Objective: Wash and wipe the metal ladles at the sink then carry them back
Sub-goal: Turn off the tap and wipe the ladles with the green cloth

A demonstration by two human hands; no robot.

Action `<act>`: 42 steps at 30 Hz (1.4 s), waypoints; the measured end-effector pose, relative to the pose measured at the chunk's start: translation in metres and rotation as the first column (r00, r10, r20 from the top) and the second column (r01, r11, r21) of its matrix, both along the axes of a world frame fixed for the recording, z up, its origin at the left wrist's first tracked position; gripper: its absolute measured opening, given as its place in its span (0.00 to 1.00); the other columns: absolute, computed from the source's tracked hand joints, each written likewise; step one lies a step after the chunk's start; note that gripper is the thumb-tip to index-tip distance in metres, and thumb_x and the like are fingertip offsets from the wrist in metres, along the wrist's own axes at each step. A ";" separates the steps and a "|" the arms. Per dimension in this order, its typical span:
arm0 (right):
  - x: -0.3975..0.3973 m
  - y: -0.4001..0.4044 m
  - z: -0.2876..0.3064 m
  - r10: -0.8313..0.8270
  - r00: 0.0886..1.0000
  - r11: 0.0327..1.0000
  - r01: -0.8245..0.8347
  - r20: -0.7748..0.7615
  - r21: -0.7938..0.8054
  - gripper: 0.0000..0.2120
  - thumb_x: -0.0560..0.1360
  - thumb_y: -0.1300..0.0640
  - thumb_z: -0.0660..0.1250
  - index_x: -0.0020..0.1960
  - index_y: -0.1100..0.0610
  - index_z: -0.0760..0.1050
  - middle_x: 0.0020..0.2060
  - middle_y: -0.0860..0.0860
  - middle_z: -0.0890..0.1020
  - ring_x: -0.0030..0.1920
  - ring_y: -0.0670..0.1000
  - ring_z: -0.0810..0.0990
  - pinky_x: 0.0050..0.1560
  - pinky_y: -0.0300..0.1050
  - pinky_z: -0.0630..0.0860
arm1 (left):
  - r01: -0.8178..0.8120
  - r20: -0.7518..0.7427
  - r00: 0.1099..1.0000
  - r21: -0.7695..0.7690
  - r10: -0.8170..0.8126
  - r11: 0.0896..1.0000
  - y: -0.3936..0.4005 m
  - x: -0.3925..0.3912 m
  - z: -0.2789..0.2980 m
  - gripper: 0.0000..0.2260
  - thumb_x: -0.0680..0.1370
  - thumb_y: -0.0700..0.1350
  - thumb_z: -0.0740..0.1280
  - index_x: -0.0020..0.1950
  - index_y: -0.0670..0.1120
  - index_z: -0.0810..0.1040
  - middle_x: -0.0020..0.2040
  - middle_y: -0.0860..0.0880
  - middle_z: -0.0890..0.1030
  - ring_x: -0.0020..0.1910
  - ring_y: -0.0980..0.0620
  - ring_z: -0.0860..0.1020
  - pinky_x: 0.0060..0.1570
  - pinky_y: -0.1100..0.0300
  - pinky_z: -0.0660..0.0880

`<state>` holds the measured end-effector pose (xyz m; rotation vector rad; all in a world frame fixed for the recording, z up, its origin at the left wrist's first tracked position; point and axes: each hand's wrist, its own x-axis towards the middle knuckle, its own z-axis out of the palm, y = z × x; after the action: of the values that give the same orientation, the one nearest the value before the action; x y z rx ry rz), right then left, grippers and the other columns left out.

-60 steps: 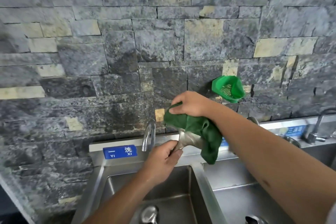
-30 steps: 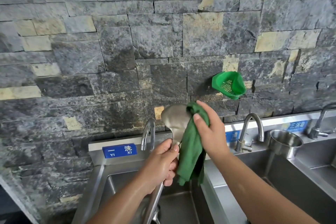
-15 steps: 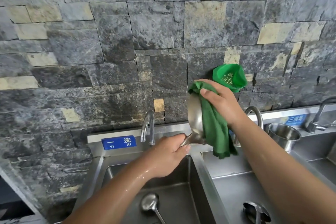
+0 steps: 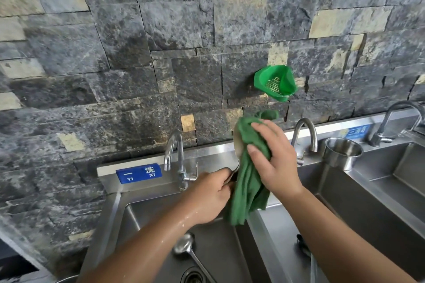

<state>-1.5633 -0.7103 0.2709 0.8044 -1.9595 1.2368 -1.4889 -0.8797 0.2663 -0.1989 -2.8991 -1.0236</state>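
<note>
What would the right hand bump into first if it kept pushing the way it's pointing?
The green cloth under the right hand, then the ladle bowl it presses against. Beyond that probably the stone wall, though depth is unclear.

Since half a second ago the right hand (image 4: 273, 158) has slid the green cloth (image 4: 249, 181) down over the ladle bowl (image 4: 237, 145), covering most of it; only the bowl's left edge shows. Two seconds ago the cloth-wrapped bowl sat lower, nearer the left faucet (image 4: 176, 151).

Green cloth (image 4: 247, 188) is covering silver ladle (image 4: 237, 145); above it a green strainer (image 4: 274, 85) (perforated base) is hanging on grey-tan stone wall (image 4: 138, 53).
</note>
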 end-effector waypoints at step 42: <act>-0.025 -0.006 0.006 0.019 0.926 0.275 0.357 -0.377 0.892 0.38 0.68 0.32 0.59 0.69 0.55 0.72 0.62 0.58 0.79 0.60 0.61 0.79 0.70 0.58 0.63 | -0.256 0.320 0.945 0.578 0.074 0.775 -0.012 0.008 0.008 0.08 0.81 0.39 0.59 0.42 0.46 0.66 0.25 0.49 0.63 0.19 0.55 0.59 0.24 0.66 0.57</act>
<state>-1.5881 -0.7161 0.2767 1.1851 -2.3094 -0.4335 -1.4807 -0.8916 0.2743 0.2598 -2.5332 -2.0187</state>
